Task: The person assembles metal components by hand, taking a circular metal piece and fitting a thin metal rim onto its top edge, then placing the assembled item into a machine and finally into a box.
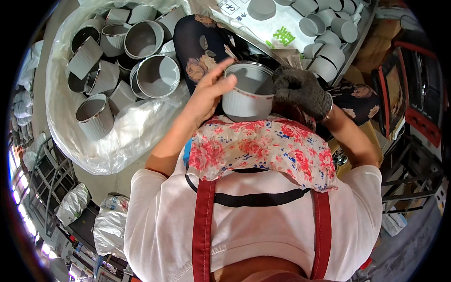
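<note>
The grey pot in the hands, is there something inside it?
The grey pot looks empty: only its smooth grey inner wall shows. The gloved right hand covers the right rim; the bare left hand grips the left. The bottom stays hidden.

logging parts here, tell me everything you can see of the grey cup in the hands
The grey cup is a round, ribbed pot, plastic by its look, with a thin shiny rim and a smooth, empty inside. It sits upright, tilted slightly, above the floral cloth. The bare left hand touches its rim and side; the gloved right hand presses on its other edge.
</note>
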`<state>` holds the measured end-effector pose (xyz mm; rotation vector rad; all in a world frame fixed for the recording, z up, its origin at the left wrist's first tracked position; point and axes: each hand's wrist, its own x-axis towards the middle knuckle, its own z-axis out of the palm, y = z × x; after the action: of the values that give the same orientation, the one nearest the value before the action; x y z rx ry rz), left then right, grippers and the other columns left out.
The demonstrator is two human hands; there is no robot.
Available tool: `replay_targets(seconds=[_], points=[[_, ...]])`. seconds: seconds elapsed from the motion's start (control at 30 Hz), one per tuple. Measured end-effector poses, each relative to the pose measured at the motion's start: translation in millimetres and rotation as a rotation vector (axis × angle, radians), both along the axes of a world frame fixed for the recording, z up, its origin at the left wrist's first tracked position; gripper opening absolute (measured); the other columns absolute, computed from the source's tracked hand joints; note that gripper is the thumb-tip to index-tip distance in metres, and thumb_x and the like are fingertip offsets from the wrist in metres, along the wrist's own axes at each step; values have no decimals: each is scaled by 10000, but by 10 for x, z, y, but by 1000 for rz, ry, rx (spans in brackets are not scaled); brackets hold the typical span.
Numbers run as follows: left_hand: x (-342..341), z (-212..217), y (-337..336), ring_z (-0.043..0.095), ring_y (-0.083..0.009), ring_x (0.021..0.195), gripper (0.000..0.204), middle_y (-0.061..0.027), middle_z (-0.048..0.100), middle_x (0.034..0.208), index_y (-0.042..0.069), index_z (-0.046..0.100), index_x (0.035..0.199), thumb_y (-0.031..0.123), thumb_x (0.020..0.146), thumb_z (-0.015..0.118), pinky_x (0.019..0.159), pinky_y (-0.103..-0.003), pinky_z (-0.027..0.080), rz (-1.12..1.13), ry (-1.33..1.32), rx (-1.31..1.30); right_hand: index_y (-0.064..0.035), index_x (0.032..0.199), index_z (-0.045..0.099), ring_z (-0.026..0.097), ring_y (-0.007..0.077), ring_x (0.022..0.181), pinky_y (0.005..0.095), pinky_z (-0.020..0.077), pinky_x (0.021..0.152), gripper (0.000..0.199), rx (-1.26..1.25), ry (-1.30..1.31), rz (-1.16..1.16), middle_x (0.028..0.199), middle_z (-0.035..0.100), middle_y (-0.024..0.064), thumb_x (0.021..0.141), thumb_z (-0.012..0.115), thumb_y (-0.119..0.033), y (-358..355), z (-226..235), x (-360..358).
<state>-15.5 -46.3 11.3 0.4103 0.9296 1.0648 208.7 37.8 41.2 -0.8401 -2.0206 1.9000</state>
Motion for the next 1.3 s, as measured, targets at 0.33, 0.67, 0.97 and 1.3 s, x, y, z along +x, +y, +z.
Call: replay_targets(seconds=[0.33, 0.67, 0.97, 1.3], points=[[-25, 142, 9, 586, -138, 767, 189, -87, 601, 872, -6, 559, 920, 159, 834, 523, 689, -257, 477, 32, -170, -69, -46, 1016, 548, 566, 298, 809, 366, 465, 706, 397, 872, 6, -1, 899, 578, 118, 632, 610, -120, -58, -74, -184], [-196, 496, -51, 529, -60, 680, 83, -23, 580, 753, 18, 593, 719, 70, 742, 653, 599, -195, 421, 216, 247, 145, -23, 822, 602, 492, 53, 636, 207, 405, 564, 162, 148, 53, -30, 744, 567, -3, 801, 574, -181, 190, 121, -705], [-2107, 1255, -331, 533, -237, 974, 240, -116, 580, 1050, 34, 628, 954, 131, 736, 654, 836, -314, 412, 746, 2076, 161, 60, 1119, 485, 565, 309, 926, 333, 422, 826, 716, 332, -394, -83, 1035, 566, 219, 698, 600, -507, 1888, -1112, -2137], [-2992, 900, -1712, 555, -255, 856, 531, -193, 582, 938, -47, 586, 975, 389, 685, 671, 748, -323, 436, 694, 2011, -632, -17, 971, 570, 567, 367, 865, 396, 441, 756, 473, 824, -695, 301, 939, 579, 248, 716, 536, -415, 2219, -1970, -2497]])
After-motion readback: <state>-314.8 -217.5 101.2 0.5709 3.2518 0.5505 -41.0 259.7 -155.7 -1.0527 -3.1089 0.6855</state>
